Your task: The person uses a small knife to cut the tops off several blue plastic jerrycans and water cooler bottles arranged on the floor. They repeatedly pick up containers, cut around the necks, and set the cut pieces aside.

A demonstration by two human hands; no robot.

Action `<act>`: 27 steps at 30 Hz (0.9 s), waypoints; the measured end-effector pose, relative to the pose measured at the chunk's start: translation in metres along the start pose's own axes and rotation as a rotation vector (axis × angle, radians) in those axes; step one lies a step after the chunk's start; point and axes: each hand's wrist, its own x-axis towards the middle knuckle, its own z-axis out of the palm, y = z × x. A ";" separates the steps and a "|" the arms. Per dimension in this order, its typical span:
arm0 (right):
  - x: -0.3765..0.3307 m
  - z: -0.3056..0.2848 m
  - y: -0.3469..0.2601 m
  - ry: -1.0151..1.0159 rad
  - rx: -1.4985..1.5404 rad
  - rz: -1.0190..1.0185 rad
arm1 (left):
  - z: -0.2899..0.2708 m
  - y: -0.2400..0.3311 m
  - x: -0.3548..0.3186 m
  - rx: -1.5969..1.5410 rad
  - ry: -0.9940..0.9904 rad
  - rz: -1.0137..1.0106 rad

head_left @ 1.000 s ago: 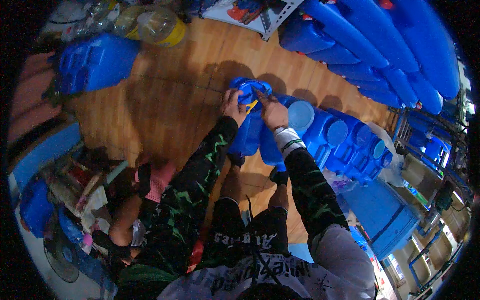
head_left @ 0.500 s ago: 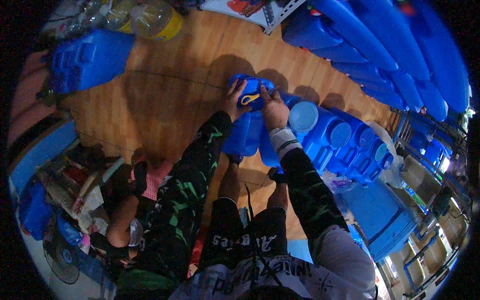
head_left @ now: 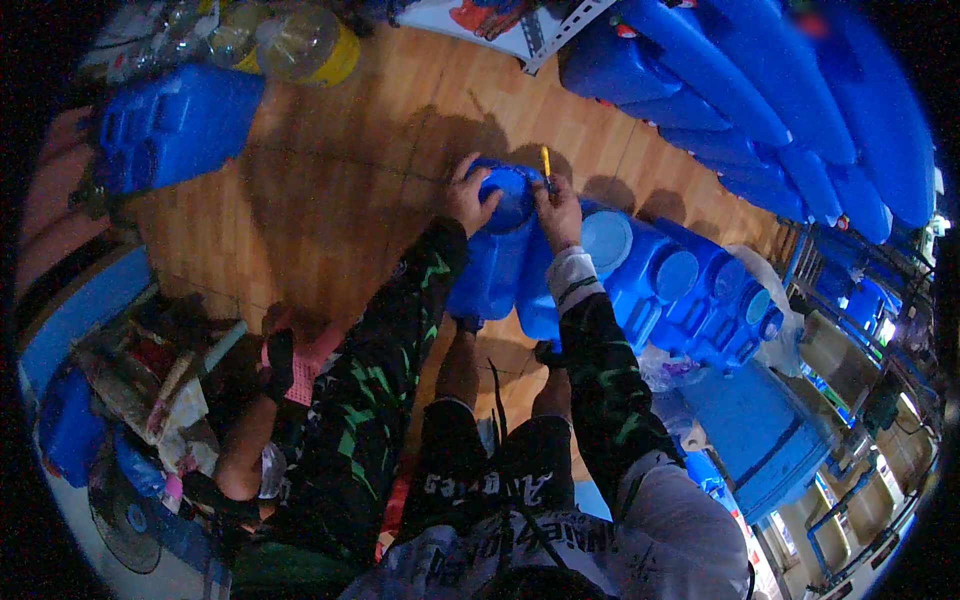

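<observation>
A blue plastic jug stands upright in front of me, its round blue cap facing up. My left hand grips the left side of the jug's top, with the thumb bent over the cap. On the right side of the cap, my right hand is closed on yellow-handled scissors. Their handle points up and away, and the blades are mostly hidden by the hand and too small to make out.
More blue jugs with lighter caps stand in a row to the right. Large blue containers are stacked at the far right. Another blue jug and clear bottles stand far left. A pink basket and another person's bare limb are at lower left.
The scissors have turned from lying across the cap to pointing upward at its right. My right hand has shifted slightly right, and the cap is now more exposed.
</observation>
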 end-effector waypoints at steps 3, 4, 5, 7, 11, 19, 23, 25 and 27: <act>-0.007 -0.002 0.007 0.026 -0.008 -0.145 | 0.004 0.002 0.039 0.114 -0.221 -0.080; -0.007 -0.004 0.008 -0.023 0.068 -0.241 | 0.006 0.001 0.055 0.154 -0.386 -0.110; -0.007 -0.008 0.009 -0.054 0.143 -0.301 | 0.006 0.000 0.068 0.211 -0.570 -0.151; -0.007 -0.017 0.008 -0.135 0.291 -0.315 | 0.008 -0.003 0.089 0.265 -0.679 -0.012; -0.010 -0.035 -0.003 -0.167 0.498 -0.064 | 0.015 -0.010 0.092 0.297 -0.650 0.019; -0.015 -0.037 -0.022 -0.147 0.269 -0.133 | 0.020 -0.009 0.076 0.048 -0.385 -0.069; -0.008 -0.029 -0.014 -0.112 0.288 -0.180 | 0.008 -0.011 0.079 0.104 -0.423 0.137; -0.002 -0.019 -0.009 -0.062 0.253 -0.236 | 0.010 -0.013 0.086 0.089 -0.498 0.145; 0.007 -0.011 -0.006 0.017 0.019 -0.225 | 0.014 -0.017 0.091 0.062 -0.524 0.111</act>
